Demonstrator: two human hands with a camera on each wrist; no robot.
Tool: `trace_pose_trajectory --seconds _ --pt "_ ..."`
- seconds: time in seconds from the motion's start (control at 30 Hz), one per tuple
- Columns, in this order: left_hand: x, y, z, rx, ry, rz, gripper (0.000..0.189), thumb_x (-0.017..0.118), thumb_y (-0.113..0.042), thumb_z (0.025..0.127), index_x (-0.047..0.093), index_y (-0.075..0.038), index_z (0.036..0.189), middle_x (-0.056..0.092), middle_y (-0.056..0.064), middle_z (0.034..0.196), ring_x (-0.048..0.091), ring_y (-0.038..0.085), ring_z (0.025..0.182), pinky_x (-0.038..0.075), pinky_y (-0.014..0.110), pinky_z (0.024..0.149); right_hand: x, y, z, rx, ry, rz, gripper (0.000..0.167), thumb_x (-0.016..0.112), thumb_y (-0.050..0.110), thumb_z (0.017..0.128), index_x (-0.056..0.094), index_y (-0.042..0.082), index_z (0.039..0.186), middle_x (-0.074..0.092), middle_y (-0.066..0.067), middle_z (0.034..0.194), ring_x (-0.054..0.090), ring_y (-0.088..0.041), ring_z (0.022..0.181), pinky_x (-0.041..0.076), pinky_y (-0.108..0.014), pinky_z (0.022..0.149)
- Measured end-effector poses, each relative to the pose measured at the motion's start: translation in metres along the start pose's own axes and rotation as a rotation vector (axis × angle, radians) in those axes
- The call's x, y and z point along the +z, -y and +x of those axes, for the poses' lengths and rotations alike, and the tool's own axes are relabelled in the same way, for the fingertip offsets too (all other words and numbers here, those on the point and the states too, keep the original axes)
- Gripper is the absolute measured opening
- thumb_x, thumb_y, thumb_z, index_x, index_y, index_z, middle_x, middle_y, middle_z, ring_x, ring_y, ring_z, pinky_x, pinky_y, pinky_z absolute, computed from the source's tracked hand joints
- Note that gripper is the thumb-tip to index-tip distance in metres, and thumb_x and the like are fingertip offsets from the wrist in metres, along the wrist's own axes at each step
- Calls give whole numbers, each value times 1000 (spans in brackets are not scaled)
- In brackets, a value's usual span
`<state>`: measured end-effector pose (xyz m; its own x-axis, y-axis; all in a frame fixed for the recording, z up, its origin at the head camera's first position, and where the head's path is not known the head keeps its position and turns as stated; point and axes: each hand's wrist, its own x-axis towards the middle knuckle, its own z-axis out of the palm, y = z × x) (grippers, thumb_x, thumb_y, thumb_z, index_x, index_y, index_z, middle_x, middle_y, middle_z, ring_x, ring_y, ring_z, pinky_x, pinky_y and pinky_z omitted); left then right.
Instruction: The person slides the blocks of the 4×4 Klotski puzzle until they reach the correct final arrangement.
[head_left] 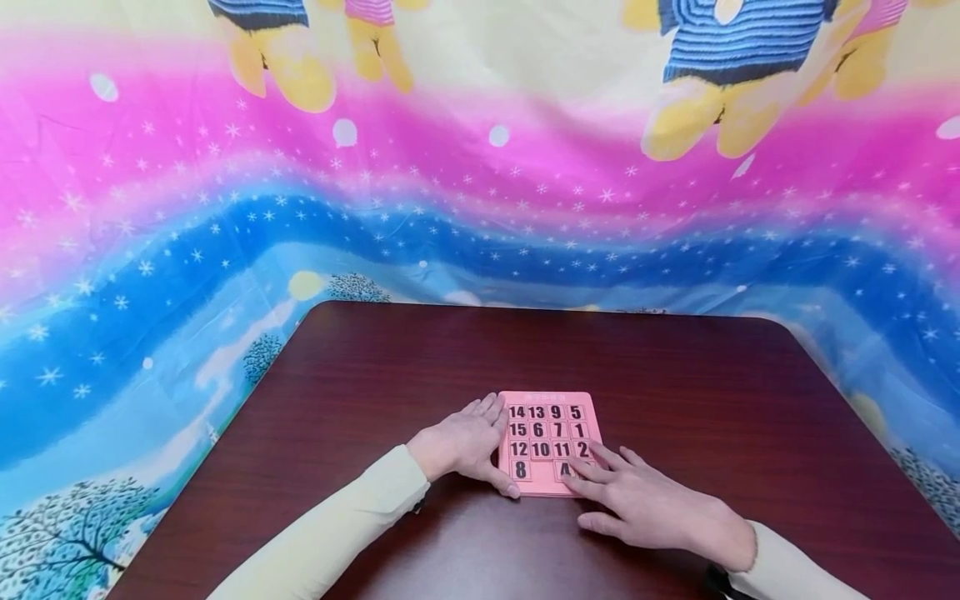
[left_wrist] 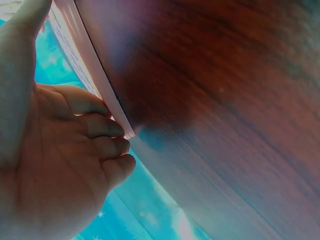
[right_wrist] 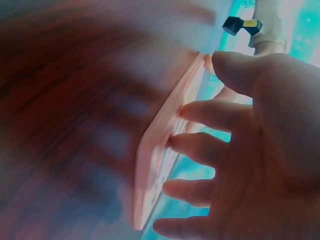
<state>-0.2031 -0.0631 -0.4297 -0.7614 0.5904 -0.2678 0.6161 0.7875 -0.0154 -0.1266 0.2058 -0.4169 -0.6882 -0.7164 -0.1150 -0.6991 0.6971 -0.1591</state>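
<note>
A pink number slide puzzle (head_left: 531, 485) lies flat on the table, its square tiles printed with black numbers. The bottom row has an open slot between the 8 tile (head_left: 521, 470) and the 4 tile (head_left: 565, 469). Along the puzzle's left edge rests my left hand (head_left: 467, 440), thumb at the near left corner and fingertips against the side, as the left wrist view also shows. My right hand (head_left: 637, 496) reaches over the near right corner with spread, fairly straight fingers (right_wrist: 200, 116) touching the tiles there. Those fingers partly cover the bottom-right tile.
The dark brown wooden table (head_left: 390, 358) extends around the puzzle on all sides. A colourful printed cloth (head_left: 480, 183) hangs behind the table and along its sides. A black strap (right_wrist: 242, 25) is on the left wrist near the sleeve.
</note>
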Motion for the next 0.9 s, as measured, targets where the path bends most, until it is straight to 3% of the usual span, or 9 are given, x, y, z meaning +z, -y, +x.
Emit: trace_pose_trajectory --seconds 0.53,0.9 --pt "-2 2 -1 4 -2 -5 126 59 -86 68 25 -1 155 17 18 163 15 29 153 18 37 126 2 24 34 -112 -4 -56 58 49 51 99 49 18 146 46 -4 153 35 -39 144 32 -66 111" --pt "-2 1 -1 6 6 56 130 57 -89 65 24 -2 155 17 18 163 16 28 153 18 36 126 6 25 41 -105 34 -35 56 48 51 99 48 22 147 44 -2 154 32 -39 146 28 -66 114"
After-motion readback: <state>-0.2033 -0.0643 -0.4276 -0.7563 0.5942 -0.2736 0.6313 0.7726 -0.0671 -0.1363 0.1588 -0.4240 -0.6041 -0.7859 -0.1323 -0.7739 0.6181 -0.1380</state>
